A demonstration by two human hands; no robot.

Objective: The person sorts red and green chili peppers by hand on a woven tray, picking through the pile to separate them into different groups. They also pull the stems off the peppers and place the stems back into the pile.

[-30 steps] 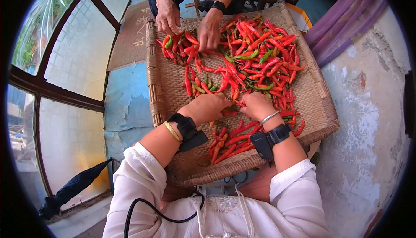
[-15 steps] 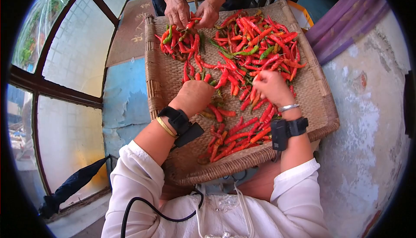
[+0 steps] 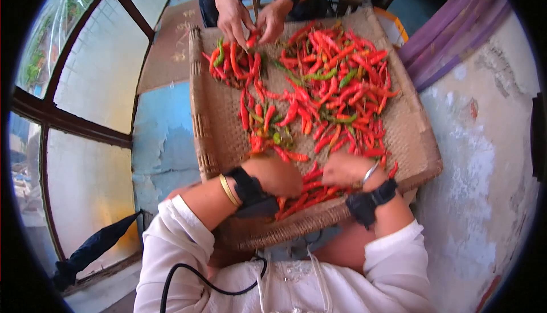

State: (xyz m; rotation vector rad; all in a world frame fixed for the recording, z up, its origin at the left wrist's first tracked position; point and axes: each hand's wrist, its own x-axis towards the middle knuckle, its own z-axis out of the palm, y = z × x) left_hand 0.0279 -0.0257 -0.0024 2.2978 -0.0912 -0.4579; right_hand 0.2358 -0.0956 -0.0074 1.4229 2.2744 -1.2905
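Red chili peppers [image 3: 359, 68], with a few green ones among them, lie in a woven basket tray [image 3: 413, 119]. My left hand [image 3: 276, 175] is over the near part of the tray, back of the hand up; motion smears it and its fingers are hidden. Close on its right, my right hand [image 3: 347, 170] has its fingers curled together above the near row of red chilies [image 3: 313, 190]. Whatever it may hold cannot be seen. Beyond my left hand, loose chilies and green bits [image 3: 279, 137] are scattered on the weave.
Across the tray, another person's hands [image 3: 250, 22] handle a red chili over a smaller heap [image 3: 233, 65]. A window [image 3: 91, 85] runs along the left, with a folded dark umbrella [image 3: 97, 250] below it. A worn wall [image 3: 473, 176] and purple curtain [image 3: 456, 28] stand right.
Both my hands have come nearer to me, from the middle of the tray to the near row of chilies. They are now closer together. The other person's hands have shifted slightly.
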